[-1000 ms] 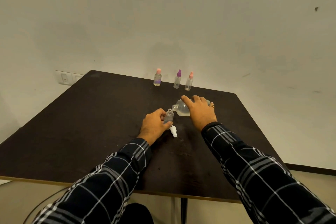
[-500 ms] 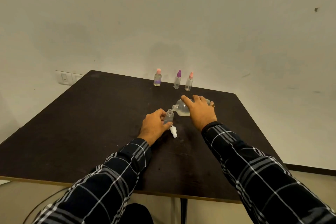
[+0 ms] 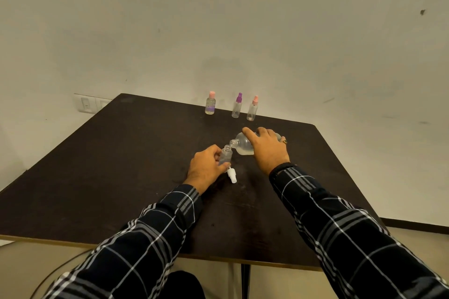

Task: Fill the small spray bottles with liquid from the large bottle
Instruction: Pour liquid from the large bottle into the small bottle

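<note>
Head view, bench entry, pour step.

Obs: the left hand (image 3: 206,167) is wrapped round the open spray bottle (image 3: 226,156), fingers and thumb curled on its clear body, base on the dark table (image 3: 121,165). The right hand (image 3: 267,150) clasps the large bottle (image 3: 243,145) from above. That bottle is tipped nearly flat, its open mouth just above and to the right of the spray bottle's neck. I can't make out a stream (too fine at this range).

Op: Advice for the pour?

Obs: My judgement is that the neck is narrow, so bring the large mouth right over it, almost touching, and tip slowly. A gulp of air in the big bottle would likely send liquid down the outside. Hold the small one upright and pressed to the table. Stop short of the neck so the pump tube has room.

Op: Materials?

Obs: Both look like clear plastic, smooth and round-bodied. The large one is bulbous, with pale liquid pooled along its lower side. The white pump cap (image 3: 232,175) lies on its side just on the person's side of the spray bottle, close by the left thumb. Well behind the spray bottle stand three capped ones:
- pink flip-top bottle (image 3: 210,104) with a purple label
- purple-topped sprayer (image 3: 237,105)
- pink-topped sprayer (image 3: 252,109)

Their fill levels are unreadable. The table surface is matte, dark brown and faintly scuffed.
</note>
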